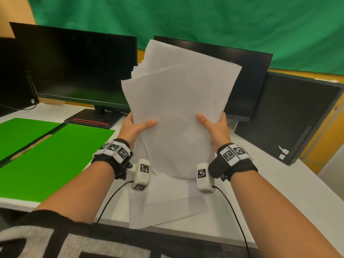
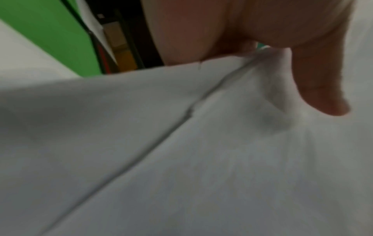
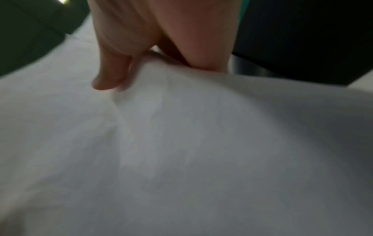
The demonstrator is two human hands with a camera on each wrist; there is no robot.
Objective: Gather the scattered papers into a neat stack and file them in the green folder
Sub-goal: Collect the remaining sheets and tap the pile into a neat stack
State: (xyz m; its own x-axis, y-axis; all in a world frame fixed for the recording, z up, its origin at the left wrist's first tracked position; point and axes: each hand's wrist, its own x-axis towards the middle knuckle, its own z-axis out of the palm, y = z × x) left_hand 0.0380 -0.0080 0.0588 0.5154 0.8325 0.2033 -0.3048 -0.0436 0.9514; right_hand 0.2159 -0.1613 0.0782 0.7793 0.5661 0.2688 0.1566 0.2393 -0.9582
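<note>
A loose bundle of white papers (image 1: 178, 108) stands upright over the desk, its top edges fanned and uneven. My left hand (image 1: 138, 125) grips its left edge, thumb across the front, fingers hidden behind. My right hand (image 1: 213, 124) grips the right edge the same way. Up close, the left thumb (image 2: 321, 89) presses the papers (image 2: 181, 143), and the right thumb (image 3: 110, 75) presses the papers (image 3: 181, 143). A few more sheets (image 1: 167, 207) lie flat on the desk under the bundle. The green folder (image 1: 52, 157) lies open to the left.
Two dark monitors (image 1: 78, 67) (image 1: 249, 75) stand behind the papers, the left one on a black base (image 1: 91, 121). A dark computer case (image 1: 290, 116) lies at the right. The white desk (image 1: 279, 187) ends near my body. Cables run from both wrist cameras.
</note>
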